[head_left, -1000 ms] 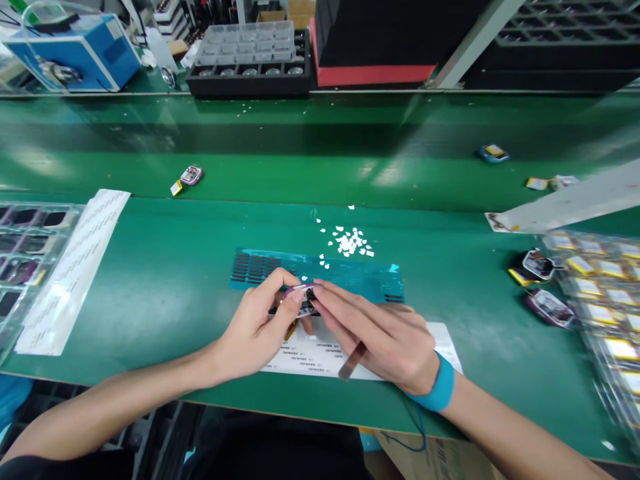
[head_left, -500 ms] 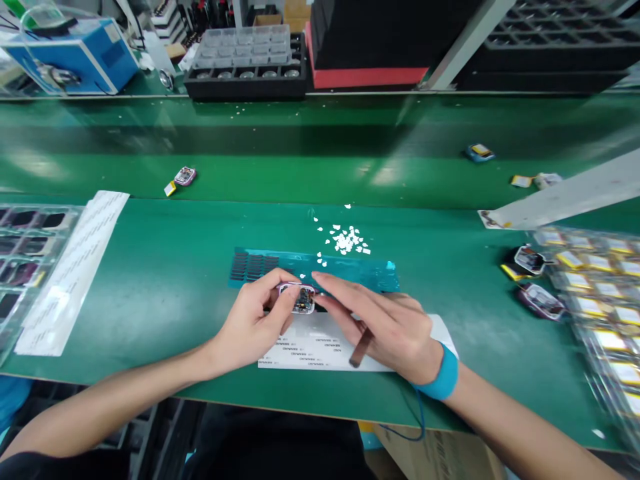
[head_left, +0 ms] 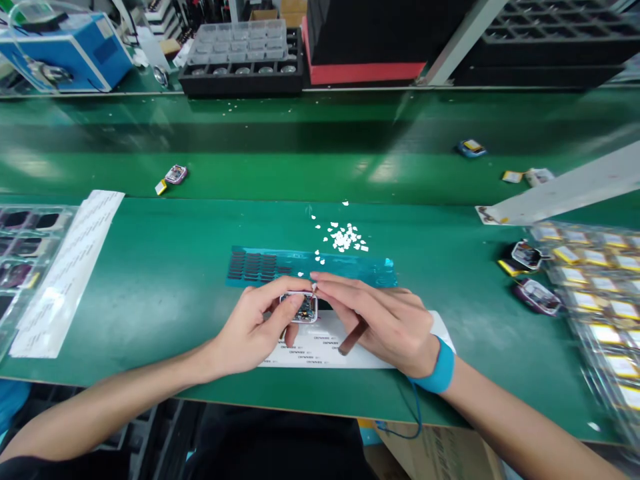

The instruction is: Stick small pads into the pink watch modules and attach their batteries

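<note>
A clear tray (head_left: 586, 370) at the right of the bench (head_left: 165, 280) holds rows of white batteries with yellow edges (head_left: 603, 333); another clear tray (head_left: 54, 241), at the left, holds dark-faced cases (head_left: 17, 274). At the back, a black tray (head_left: 240, 85) has round pieces (head_left: 243, 70) in its front cells.

The left hand (head_left: 247, 327) has thumb and fingers clamped on a small device (head_left: 307, 308), its circuit board showing, above the near edge of a blue film (head_left: 345, 261) and a white sheet (head_left: 300, 357). The right hand (head_left: 385, 320) grips a brown strip (head_left: 353, 338), its fingertips close together at the device's upper right corner.

One second ago the device was tilted more edge-on; half a second ago the right fingertips stood farther apart.
</note>
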`<state>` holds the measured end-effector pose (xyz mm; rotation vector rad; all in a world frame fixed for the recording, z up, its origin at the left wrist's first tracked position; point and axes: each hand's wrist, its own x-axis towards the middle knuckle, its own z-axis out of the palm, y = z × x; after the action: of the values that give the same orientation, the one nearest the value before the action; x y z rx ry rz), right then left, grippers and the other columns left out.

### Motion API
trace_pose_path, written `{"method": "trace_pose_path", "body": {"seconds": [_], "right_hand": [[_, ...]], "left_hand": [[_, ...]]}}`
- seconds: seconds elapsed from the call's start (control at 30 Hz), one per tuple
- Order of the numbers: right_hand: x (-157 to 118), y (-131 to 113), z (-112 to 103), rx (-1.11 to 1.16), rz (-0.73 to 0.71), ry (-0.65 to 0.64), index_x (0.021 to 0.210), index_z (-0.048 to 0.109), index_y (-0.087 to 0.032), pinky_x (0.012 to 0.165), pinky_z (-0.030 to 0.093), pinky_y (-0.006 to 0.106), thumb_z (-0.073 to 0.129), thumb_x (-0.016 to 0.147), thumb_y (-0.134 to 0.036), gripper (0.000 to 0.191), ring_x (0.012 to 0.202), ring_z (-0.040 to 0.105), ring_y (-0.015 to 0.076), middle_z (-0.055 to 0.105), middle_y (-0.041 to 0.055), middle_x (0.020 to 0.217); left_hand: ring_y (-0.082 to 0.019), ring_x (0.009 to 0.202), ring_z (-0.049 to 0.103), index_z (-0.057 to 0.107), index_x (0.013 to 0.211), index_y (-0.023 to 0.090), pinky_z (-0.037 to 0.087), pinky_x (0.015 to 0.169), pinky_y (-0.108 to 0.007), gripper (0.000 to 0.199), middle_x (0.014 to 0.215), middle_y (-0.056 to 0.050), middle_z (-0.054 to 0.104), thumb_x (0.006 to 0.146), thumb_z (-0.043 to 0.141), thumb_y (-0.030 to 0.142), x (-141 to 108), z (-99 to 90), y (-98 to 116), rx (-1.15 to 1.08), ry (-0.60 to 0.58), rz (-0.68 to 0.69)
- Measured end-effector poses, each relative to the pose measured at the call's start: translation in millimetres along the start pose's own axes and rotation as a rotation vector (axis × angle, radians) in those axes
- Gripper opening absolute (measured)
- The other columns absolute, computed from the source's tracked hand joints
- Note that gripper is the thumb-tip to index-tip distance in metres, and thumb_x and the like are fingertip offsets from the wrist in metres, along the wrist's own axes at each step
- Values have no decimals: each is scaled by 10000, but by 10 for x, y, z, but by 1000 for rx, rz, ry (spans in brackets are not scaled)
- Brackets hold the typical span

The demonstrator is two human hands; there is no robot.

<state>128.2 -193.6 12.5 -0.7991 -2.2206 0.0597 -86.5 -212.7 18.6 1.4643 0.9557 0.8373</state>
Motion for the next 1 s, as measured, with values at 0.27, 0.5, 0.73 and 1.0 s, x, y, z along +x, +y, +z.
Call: {"method": "trace_pose_path", "body": {"seconds": [0.27,0.5,0.73,1.0], "right_hand": [[-9,15,-121,-30,-115,-147,1287,614,-101,761,654,243,487,1023,-64,295,1017,768,175,730,141,1263],[-21,27,-87,-19,-115,-179,1342,585,-87,823,653,259,449,1019,-43,353,1064,755,187,746,141,1230],[-15,22,-87,-157,-142,-207,1307,623,-71,750,646,256,511,978,-46,348,928,782,197,776,137,1145],[90,398,-137,-412,220,-160,1335,636,-140,583,626,312,472,836,41,556,827,787,236,747,123,1232]], "left_hand": [[-89,401,470,667,1175,119,359,423,-203,304,518,46,590,1050,457,301,-27,19,33,-23,-14,-38],[-89,403,471,693,1134,126,366,422,-194,300,497,47,586,1040,465,298,-27,9,25,54,7,-38],[-99,435,507,676,1112,134,391,451,-205,306,518,40,592,1036,450,327,-10,12,28,71,-3,-113],[-108,469,487,577,1133,178,374,470,-227,247,570,54,560,1050,448,372,-52,23,-9,8,12,-140]]}}
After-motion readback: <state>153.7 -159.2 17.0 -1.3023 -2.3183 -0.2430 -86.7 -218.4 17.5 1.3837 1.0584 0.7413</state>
